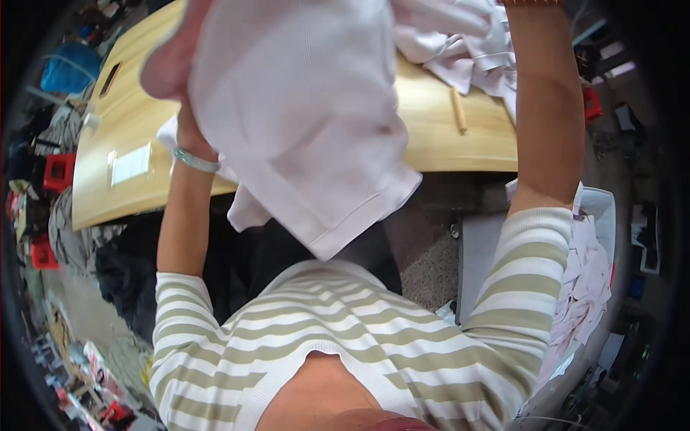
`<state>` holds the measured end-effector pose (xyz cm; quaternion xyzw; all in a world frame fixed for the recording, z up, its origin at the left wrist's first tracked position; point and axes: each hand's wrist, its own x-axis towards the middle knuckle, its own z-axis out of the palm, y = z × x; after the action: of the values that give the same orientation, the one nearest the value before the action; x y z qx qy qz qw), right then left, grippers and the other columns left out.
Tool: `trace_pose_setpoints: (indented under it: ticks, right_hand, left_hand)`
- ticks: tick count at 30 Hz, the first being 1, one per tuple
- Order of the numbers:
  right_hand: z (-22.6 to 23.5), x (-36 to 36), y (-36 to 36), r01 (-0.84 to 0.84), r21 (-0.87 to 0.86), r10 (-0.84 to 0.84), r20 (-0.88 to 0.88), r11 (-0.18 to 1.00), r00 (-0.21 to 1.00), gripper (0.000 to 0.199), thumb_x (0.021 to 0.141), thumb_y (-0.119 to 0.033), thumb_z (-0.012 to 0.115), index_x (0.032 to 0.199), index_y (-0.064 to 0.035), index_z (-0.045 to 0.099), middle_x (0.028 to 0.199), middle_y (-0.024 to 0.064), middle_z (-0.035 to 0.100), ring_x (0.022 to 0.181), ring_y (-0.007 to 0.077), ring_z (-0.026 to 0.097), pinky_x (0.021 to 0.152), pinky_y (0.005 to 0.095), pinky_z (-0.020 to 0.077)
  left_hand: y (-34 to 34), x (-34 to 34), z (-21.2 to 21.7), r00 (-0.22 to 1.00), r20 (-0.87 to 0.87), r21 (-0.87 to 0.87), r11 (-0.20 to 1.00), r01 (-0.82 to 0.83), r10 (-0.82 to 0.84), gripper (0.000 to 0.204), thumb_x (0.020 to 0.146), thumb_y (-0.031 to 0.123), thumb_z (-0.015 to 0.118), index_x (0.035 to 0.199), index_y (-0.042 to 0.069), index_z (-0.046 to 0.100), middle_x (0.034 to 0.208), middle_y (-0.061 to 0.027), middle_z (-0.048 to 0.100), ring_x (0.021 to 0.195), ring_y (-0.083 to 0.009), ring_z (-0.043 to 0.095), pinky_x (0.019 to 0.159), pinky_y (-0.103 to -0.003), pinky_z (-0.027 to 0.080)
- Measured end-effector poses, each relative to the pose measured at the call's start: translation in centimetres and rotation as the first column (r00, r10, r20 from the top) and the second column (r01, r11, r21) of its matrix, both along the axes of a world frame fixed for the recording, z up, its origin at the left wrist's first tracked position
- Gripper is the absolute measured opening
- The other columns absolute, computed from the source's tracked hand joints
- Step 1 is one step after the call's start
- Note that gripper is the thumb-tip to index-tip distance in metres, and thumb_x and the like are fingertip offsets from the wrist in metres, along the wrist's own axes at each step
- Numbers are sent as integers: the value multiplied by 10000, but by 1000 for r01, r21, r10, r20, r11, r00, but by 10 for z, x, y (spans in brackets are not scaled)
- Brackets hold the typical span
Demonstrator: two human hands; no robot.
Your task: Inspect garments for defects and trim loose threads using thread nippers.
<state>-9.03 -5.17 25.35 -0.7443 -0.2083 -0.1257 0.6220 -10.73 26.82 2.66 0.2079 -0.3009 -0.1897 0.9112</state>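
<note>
A pale pink-white knitted garment (302, 108) with ribbed panels hangs large in front of me, above the table, its lower hem corner pointing down toward my lap. Its top runs out of the picture. My left hand (191, 133) is raised at the garment's left edge, a pale bangle on the wrist. A blurred pink fold covers its fingers, so I cannot see how they grip. My right forearm (544, 108) reaches up past the table's right end, beside more pale knitwear. That hand lies beyond the upper edge of the picture; only the beaded wrist shows.
The wood-grain table (460, 154) bears a pile of pale knit pieces (478, 50), a tan stick (458, 110), a white card (131, 164) and a dark phone-like object (110, 79). A white bin (602, 208) with pale fabric stands right. Red stools (59, 172) stand left.
</note>
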Motion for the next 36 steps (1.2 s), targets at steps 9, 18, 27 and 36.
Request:
trace_pose_setpoints:
  ticks: [9, 18, 27, 36]
  right_hand:
    - [-247, -55, -60, 182, -410, -383, -485, 894, 786, 295, 852, -335, 636, 992, -84, 700, 743, -30, 664, 458, 7, 347, 385, 193, 276]
    - [-293, -122, -46, 179, -234, -267, -429, 956, 863, 270, 854, -173, 669, 1029, 32, 659, 884, 35, 657, 790, 73, 567, 745, 212, 444]
    - [-291, -145, -38, 213, -291, -318, -388, 933, 865, 227, 853, -146, 671, 979, 43, 656, 814, 32, 653, 742, 72, 575, 701, 213, 460]
    - [-295, -151, -4, 452, -107, -397, -678, 886, 618, 386, 784, -251, 755, 1033, -28, 561, 737, 9, 599, 480, 11, 402, 386, 167, 261]
  left_hand:
    - [77, -108, -64, 570, -60, 777, 396, -488, 819, 593, 896, 190, 593, 1377, 39, 282, 1282, -186, 464, 1188, -293, 467, 971, -432, 403]
    - [-35, -122, -39, 292, 911, 277, -92, -957, -293, 801, 607, 261, 821, 1324, 177, 474, 1367, -129, 410, 1262, -311, 393, 1037, -435, 310]
    - [-43, -103, -54, 129, 908, 97, -100, -990, -400, 692, 661, 249, 764, 1298, 196, 497, 1352, -114, 425, 1252, -283, 400, 1018, -427, 303]
    - [-77, -86, -27, 196, 951, 204, 7, -979, -237, 561, 728, 299, 748, 1222, 126, 545, 1244, -156, 508, 1136, -329, 484, 933, -415, 397]
